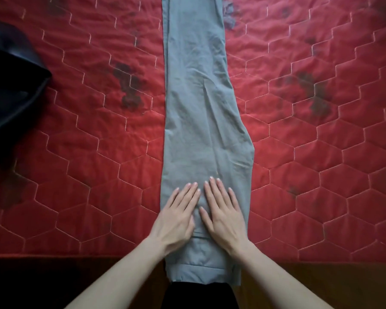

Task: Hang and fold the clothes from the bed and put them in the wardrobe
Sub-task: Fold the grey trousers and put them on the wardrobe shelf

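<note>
Grey trousers (pixel 201 121) lie lengthwise on the red quilted bed (pixel 321 152), legs laid one over the other, waistband overhanging the near edge. The left hand (pixel 178 217) and right hand (pixel 223 215) press flat on them, grip wide, fingers straight. Cross-folding and storage remain; a dark garment (pixel 11 85) waits at left. No wardrobe is visible.

Trousers (pixel 201 108) lengthwise on bed (pixel 321 152); hands (pixel 201 217) flat on them
</note>
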Available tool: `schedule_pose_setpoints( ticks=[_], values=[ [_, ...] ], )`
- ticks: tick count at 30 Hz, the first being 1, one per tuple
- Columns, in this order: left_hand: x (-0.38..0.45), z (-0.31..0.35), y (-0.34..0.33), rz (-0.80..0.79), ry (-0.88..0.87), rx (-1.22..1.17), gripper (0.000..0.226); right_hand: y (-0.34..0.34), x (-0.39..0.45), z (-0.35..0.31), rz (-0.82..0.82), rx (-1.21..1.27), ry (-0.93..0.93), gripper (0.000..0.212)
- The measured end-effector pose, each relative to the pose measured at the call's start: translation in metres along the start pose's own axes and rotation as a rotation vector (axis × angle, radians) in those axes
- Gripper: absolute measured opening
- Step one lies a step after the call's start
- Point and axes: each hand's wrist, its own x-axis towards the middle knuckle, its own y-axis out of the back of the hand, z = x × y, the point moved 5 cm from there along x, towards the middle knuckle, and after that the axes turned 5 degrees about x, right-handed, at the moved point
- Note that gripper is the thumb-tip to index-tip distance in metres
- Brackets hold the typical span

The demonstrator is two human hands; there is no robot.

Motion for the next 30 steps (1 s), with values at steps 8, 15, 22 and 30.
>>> schedule_pose_setpoints(
  ticks=[8,15,22,30],
  values=[
    [-0.013,-0.035,-0.009,-0.092,-0.334,0.158,0.07,-0.004,-0.009,0.022,-0.097,-0.009,0.214,0.069],
    [-0.053,-0.06,0.007,-0.157,-0.568,0.257,0.095,0.021,-0.04,0.068,-0.392,-0.132,0.698,0.086],
    [-0.056,-0.042,-0.005,-0.15,-0.557,0.272,0.099,0.021,-0.029,0.079,-0.491,-0.269,0.886,0.126],
    [-0.055,-0.036,-0.007,-0.081,-0.584,0.273,0.08,0.011,-0.046,0.064,-0.306,-0.236,0.786,0.097]
  ],
)
